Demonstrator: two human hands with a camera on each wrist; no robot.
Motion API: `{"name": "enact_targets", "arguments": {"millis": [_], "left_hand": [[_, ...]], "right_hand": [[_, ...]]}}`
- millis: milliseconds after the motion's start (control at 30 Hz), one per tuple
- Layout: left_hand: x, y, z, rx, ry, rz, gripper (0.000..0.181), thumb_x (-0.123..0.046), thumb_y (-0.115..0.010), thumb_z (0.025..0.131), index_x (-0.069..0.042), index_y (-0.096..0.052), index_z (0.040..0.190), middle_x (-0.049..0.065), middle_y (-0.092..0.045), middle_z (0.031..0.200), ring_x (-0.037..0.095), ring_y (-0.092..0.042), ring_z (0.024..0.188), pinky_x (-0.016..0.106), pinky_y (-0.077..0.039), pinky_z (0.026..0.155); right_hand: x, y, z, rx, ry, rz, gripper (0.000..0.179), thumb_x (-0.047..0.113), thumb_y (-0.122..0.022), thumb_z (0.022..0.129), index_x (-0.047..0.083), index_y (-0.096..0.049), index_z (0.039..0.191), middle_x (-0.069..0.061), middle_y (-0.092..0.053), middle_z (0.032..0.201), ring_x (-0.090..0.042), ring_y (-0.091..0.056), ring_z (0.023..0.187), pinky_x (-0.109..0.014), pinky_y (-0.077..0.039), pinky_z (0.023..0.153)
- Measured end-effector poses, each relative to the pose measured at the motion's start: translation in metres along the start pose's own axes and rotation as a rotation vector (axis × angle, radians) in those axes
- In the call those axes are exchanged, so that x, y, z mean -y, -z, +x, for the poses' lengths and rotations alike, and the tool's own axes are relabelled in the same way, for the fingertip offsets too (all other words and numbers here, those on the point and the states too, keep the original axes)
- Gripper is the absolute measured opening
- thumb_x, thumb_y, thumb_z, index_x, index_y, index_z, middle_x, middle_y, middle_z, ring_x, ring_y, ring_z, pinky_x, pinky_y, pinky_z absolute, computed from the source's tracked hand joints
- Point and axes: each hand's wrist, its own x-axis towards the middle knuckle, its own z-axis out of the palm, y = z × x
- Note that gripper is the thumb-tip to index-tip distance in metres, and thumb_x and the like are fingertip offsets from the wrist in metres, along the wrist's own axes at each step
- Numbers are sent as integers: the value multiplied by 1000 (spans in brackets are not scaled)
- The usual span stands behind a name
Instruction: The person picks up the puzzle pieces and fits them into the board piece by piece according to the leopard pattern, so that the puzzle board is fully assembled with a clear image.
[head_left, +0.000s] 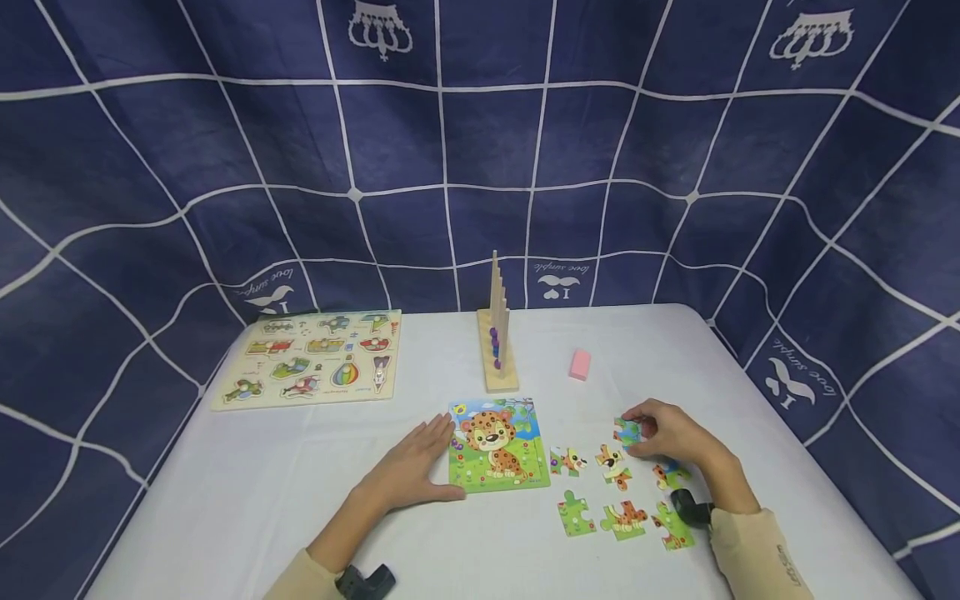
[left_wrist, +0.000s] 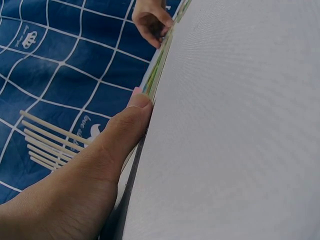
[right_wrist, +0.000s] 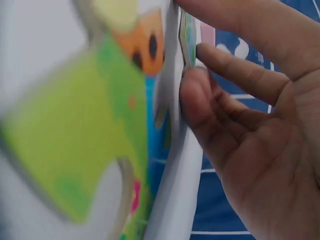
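A square puzzle board (head_left: pixel 498 450) with a leopard cub picture lies flat in the middle of the table. My left hand (head_left: pixel 411 467) rests at its left edge, fingers extended and thumb stretched toward the lower corner. Farther right, my right hand (head_left: pixel 672 430) pinches a blue-green jigsaw piece (head_left: pixel 627 432) between thumb and fingers; the right wrist view shows that piece (right_wrist: pixel 189 40) edge-on at the fingertips. Several loose pieces lie between board and right wrist, among them a cub-face piece (head_left: pixel 615 465), a green corner piece (head_left: pixel 576 513) and a spotted-body piece (head_left: pixel 626 520).
Behind the board stands a wooden peg rack (head_left: pixel 501 379) with upright rods and purple and blue beads. A pink block (head_left: pixel 580 364) lies to its right. On the far left is a wooden knob puzzle (head_left: pixel 315 358). A blue checked curtain (head_left: pixel 480 142) hangs behind the white table (head_left: pixel 465 550).
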Motion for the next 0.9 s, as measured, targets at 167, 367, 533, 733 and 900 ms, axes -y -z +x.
{"name": "enact_targets", "arguments": {"millis": [167,367,533,733,900], "left_hand": [[0,0,0,4,5,0,113,-84,-53,73,-9,-27,154,7,-22,163,24,-23,151,41,-22,124],[0,0,0,14,9,-2,114,-85,-52,73,-9,-26,154,7,-21,163,24,-22,151,40,-21,124],[0,0,1,19,12,-10,114,-85,-52,73,-10,-26,154,7,-20,163,24,-22,151,41,-20,125],[0,0,1,13,11,-2,114,-85,-53,73,-9,-26,154,7,-21,163,24,-22,151,41,-20,124],[1,0,1,14,9,5,114,-85,-52,73,-9,-26,154,7,-20,163,24,-22,151,40,-20,124]], "right_hand": [[-5,5,1,36,-10,107,49,11,-84,71,-3,-65,113,-6,-61,83,-12,-52,73,-20,-47,61],[-7,6,3,48,3,92,41,8,-83,71,-2,-67,108,-4,-63,83,-9,-54,71,-19,-49,61],[-5,6,4,35,2,45,40,8,-82,69,-2,-68,106,-2,-60,77,-9,-52,68,-20,-47,59],[-8,6,5,20,2,24,41,10,-82,69,-1,-68,107,-1,-60,75,-9,-51,67,-20,-46,58],[-10,5,6,10,12,38,41,10,-82,69,-2,-68,107,-2,-60,76,-10,-52,67,-20,-47,59]]}}
